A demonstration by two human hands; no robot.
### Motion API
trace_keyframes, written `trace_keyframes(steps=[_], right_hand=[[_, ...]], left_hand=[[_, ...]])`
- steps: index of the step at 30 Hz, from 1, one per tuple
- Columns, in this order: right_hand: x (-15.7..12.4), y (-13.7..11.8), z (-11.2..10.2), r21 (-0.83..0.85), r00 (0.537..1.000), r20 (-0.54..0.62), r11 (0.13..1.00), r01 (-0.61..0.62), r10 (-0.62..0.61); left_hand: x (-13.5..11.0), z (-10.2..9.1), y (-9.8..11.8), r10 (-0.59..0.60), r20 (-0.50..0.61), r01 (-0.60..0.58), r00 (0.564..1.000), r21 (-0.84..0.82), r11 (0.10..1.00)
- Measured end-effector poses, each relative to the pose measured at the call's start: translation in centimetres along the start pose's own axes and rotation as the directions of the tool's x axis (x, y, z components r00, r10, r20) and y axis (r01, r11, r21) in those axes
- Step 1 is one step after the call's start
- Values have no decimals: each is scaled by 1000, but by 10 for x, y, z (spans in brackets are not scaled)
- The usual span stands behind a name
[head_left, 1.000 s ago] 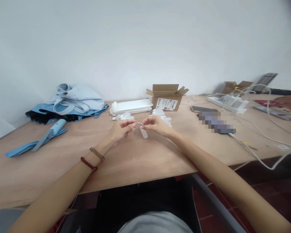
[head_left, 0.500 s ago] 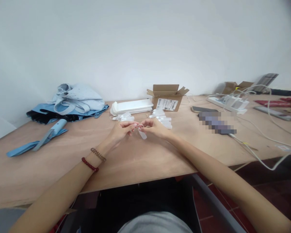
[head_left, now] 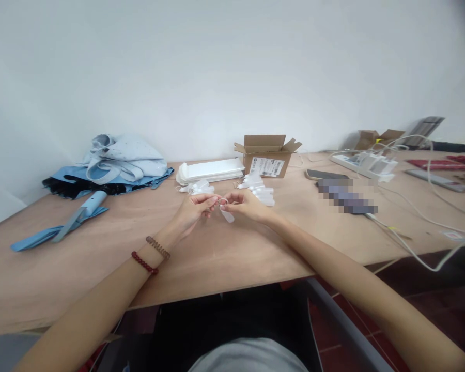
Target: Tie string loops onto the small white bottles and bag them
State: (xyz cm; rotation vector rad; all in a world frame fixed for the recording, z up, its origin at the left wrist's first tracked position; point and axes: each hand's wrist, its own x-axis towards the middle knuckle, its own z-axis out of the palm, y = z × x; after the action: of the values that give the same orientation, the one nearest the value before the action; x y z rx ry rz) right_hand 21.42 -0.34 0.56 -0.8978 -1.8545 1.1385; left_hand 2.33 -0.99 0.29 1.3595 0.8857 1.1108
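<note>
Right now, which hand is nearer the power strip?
Right. The right hand is to the left of the power strip and closer to the person, not touching it; the left hand is farther left, past the right one.

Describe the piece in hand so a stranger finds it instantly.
On the wooden table, look nearer the person than the open cardboard box. There, between the left hand and right hand, a small looped translucent white piece points downward. Unlike the similar white pieces lying beyond, it alone is held.
</note>
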Motion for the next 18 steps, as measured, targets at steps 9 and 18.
trace_keyframes(steps=[9,18], right_hand=[[2,5,-1,-5,1000,3,1000,29,-29],[0,1,0,4,1000,-1,1000,11,-11]], left_hand=[[-1,3,1,-18,-6,18,1000,19,1000],[1,-1,-3,-12,3,12,1000,-5,1000]])
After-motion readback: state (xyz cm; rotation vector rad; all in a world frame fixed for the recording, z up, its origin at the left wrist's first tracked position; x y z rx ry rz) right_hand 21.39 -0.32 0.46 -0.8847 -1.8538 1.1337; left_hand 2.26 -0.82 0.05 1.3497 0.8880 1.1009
